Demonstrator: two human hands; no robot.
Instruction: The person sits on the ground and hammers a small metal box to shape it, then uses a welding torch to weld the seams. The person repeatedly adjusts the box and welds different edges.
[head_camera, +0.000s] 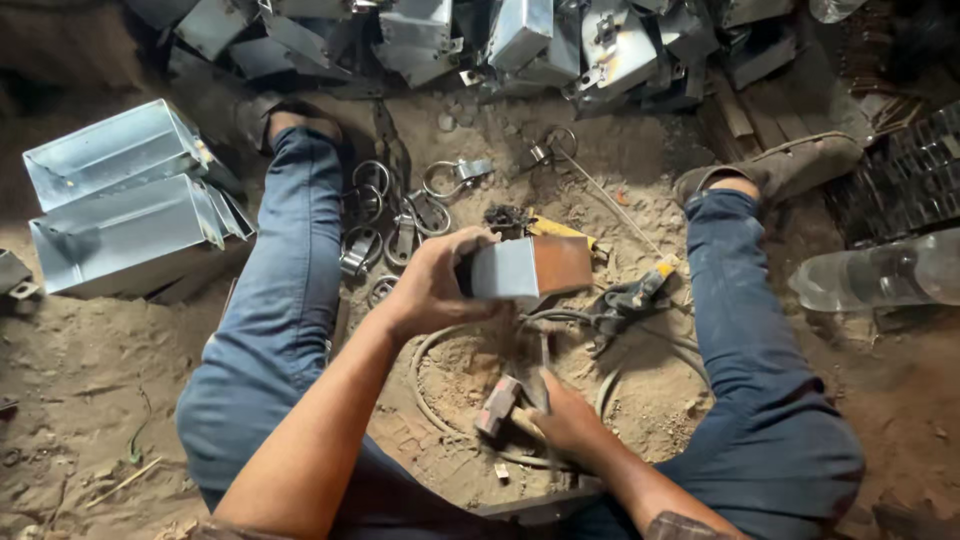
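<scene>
Head view: left hand (432, 288) clamps a small folded sheet-metal box (530, 270) above the sandy floor (80, 400); right hand (562, 415) is closed on a hammer (498, 405), probably by its handle; the box looks stiff, light, sharp-edged, best held by its flat sides; loose metal rings (400, 225) and stacked metal boxes (125, 195) crowd the room between the knees.

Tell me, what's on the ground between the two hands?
In the head view, bare sandy dirt ringed by a looped cable lies between the left hand and the right hand.
</scene>
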